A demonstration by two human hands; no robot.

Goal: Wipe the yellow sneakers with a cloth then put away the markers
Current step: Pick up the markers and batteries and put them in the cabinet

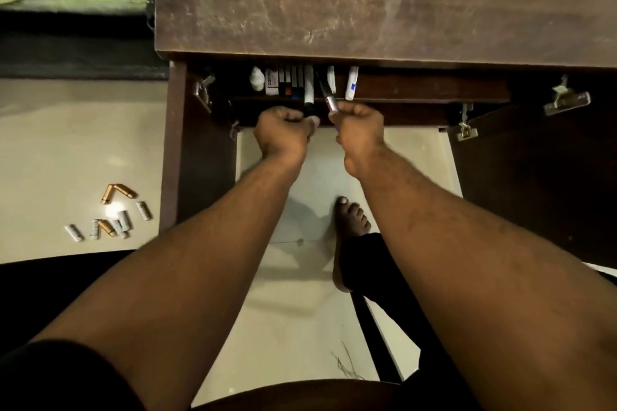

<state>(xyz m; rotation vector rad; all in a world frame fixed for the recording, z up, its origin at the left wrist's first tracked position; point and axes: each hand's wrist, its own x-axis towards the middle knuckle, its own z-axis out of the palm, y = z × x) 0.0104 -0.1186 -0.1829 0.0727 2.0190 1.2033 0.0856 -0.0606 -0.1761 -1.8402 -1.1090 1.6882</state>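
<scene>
I look straight down at a dark wooden cabinet (367, 3) with both doors swung open. My left hand (283, 133) grips a white marker with a black cap (308, 93), its body pointing into the shelf. My right hand (359, 130) grips a dark marker with a purple-silver end (329, 100) right beside it. Both fists are at the front edge of the shelf (417, 90). Several more markers (293, 82) stand in a row at the back of the shelf. No sneakers or cloth are in view.
A small white bottle (257, 78), a white box (272, 82) and two white tubes (352, 82) share the shelf. Open doors stand at left (173, 143) and right (534, 177). Several batteries (110, 213) lie on the floor at left. My bare foot (350, 223) is below.
</scene>
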